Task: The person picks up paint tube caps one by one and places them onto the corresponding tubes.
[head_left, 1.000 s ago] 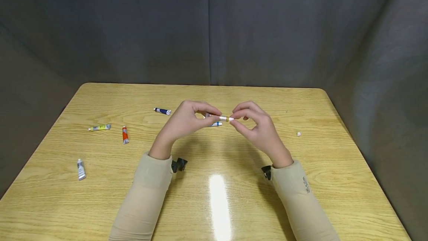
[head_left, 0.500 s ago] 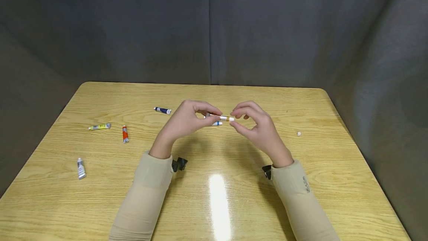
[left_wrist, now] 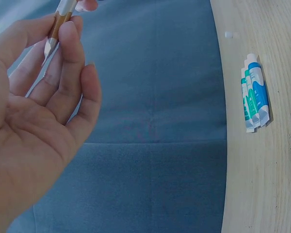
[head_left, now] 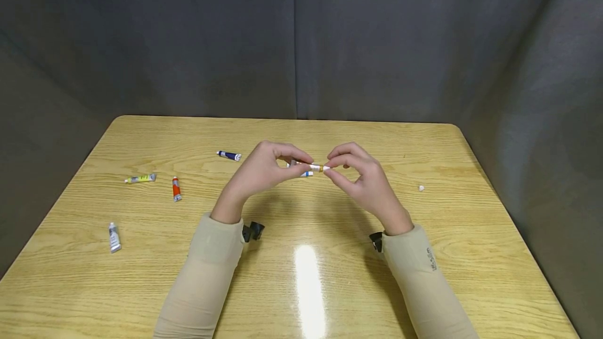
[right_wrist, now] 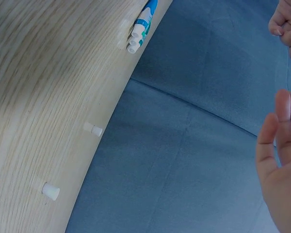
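My left hand (head_left: 268, 174) pinches a small paint tube (left_wrist: 62, 20) with an ochre band, its crimped silver end toward the palm. The tube lies nearly level above the table in the head view. Thumb and index finger of my right hand (head_left: 365, 179) pinch the white cap (head_left: 326, 168) at its other end. In the right wrist view that pinch is out of frame, with only part of the right hand (right_wrist: 283, 160) at the edge. Below the hands lie blue and green paint tubes (left_wrist: 254, 92) side by side, mostly hidden in the head view.
Dark blue (head_left: 229, 156), yellow (head_left: 140, 178), red (head_left: 176, 189) and silver-grey (head_left: 114, 237) paint tubes lie scattered on the left of the wooden table (head_left: 301, 297). Loose white caps (right_wrist: 51, 191) lie to the right. A grey curtain (head_left: 188, 41) hangs behind.
Half a second ago my right fingertips were spread off the cap; now they pinch it again, as they did a second ago. The left hand and tube have stayed in place.
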Tool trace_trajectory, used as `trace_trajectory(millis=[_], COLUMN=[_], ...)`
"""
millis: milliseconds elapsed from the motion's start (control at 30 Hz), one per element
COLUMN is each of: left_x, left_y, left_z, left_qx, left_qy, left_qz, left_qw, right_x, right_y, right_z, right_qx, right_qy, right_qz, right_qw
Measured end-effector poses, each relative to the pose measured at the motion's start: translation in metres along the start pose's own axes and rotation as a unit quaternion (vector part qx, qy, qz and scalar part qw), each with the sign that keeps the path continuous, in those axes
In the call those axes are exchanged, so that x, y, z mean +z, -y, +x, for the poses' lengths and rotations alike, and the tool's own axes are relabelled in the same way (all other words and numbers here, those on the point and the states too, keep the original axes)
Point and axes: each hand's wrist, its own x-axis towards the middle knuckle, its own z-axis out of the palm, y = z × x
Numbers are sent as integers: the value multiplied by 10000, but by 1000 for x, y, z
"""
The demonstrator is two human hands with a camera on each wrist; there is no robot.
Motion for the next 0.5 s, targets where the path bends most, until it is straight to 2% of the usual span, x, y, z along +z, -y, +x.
trace_trajectory(millis=[333, 500], left_x=[0, 0], left_y=[1, 2], left_z=[0, 1], left_qx=[20, -24], left_qy=[-11, 31], left_qz=[-29, -50], left_qw=[10000, 10000], right_x=[-1, -1], right_y=[2, 0], right_z=[0, 0], right_qx=[102, -5], right_qy=[60, 2], right_qz=[34, -15], right_qw=[9999, 10000])
